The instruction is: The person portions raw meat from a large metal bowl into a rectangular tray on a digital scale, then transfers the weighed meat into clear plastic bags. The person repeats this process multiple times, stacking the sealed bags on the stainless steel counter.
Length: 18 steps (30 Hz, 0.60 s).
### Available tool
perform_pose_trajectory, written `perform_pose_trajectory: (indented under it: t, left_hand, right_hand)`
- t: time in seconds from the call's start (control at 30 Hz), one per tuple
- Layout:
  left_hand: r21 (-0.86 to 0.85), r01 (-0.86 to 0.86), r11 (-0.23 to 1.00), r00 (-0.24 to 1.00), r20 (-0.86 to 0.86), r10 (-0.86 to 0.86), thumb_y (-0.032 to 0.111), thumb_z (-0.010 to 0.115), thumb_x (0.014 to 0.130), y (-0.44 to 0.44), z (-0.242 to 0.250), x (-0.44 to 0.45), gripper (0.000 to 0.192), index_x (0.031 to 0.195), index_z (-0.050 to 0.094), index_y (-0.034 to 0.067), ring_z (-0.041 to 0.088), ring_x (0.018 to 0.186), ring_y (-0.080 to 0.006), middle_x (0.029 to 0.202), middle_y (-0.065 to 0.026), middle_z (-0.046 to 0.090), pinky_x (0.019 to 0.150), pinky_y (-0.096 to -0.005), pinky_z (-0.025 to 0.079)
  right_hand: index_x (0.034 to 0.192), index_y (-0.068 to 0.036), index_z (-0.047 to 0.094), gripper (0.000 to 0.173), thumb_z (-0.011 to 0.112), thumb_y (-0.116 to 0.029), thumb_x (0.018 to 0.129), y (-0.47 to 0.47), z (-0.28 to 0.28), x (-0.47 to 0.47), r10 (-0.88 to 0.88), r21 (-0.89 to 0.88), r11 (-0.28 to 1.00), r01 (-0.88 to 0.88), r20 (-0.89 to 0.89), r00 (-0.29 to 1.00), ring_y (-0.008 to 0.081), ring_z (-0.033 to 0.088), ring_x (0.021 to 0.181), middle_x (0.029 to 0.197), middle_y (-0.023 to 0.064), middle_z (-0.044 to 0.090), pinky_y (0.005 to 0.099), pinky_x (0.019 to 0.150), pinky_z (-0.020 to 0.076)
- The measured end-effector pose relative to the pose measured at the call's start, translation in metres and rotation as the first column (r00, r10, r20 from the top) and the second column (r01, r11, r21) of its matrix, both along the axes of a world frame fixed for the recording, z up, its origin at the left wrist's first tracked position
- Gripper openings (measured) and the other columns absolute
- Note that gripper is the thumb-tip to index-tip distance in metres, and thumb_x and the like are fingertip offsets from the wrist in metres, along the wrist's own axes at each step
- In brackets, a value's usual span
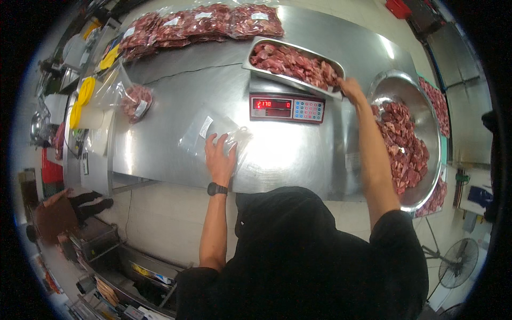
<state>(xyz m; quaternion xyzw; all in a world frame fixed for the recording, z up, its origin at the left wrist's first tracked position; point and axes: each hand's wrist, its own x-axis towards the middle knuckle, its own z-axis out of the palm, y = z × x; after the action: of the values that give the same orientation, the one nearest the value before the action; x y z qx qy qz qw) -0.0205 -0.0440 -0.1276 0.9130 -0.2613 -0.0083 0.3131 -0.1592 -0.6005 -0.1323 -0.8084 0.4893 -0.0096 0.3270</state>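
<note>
My left hand (221, 158) lies over a clear plastic bag (192, 134) with a white label, flat on the steel table (168, 160); its fingers are apart, touching the film. At the right end of a rectangular metal pan (276, 72), my right hand (351, 90) grips the rim. Chunks of raw red meat (294, 64) fill the pan, which sits askew over a digital scale (287, 109) with a lit red display. To the right of my right forearm, a large steel bowl (430, 120) contains more cut meat (402, 148).
Stacked clear bags of meat (208, 20) line the far edge. A partly filled bag of meat (137, 102) leans by tubs with yellow lids (86, 91) at left. A cable (188, 72) crosses the table. Another person (60, 216) is at lower left; a fan (458, 262) stands at lower right.
</note>
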Motion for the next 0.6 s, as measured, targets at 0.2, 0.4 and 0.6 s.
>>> perform_pose_trajectory:
  t: [0.2,0.4,0.6]
  left_hand:
    - [-0.047,-0.057,0.997,0.997,-0.05,0.055,0.031,0.079,0.1,-0.003,-0.001,0.0,0.042,0.137,0.072,0.013,0.055,0.137,-0.0399,0.149,-0.0167,0.055,0.11,-0.0508,0.051]
    - [-0.068,-0.123,0.99,0.992,0.024,0.125,0.036,0.076,0.102,-0.014,-0.014,0.004,0.05,0.147,0.068,0.017,0.054,0.137,-0.0442,0.149,-0.0241,0.052,0.114,-0.0519,0.048]
    - [-0.081,-0.19,0.979,0.982,-0.011,0.189,0.036,0.078,0.099,-0.029,-0.026,0.009,0.053,0.147,0.068,0.014,0.053,0.134,-0.0455,0.147,-0.0227,0.05,0.11,-0.0547,0.049]
  right_hand:
    - [0.111,0.002,0.07,0.026,0.075,-0.011,0.088,0.166,-0.037,-0.087,-0.706,0.821,0.56,0.112,0.402,0.584,0.0178,0.069,0.074,0.093,0.0032,0.071,0.034,0.059,0.0546]
    - [0.112,-0.002,0.064,0.03,0.065,-0.005,0.082,0.266,-0.019,-0.158,-0.819,0.856,0.501,0.124,0.423,0.387,0.0195,0.068,0.082,0.099,0.0029,0.067,0.0358,0.075,0.0592]
    - [0.121,0.005,0.067,0.041,0.065,-0.009,0.083,0.288,0.013,-0.227,-0.769,0.669,0.612,0.422,0.378,0.516,0.0239,0.07,0.099,0.116,0.012,0.071,0.0383,0.094,0.0576]
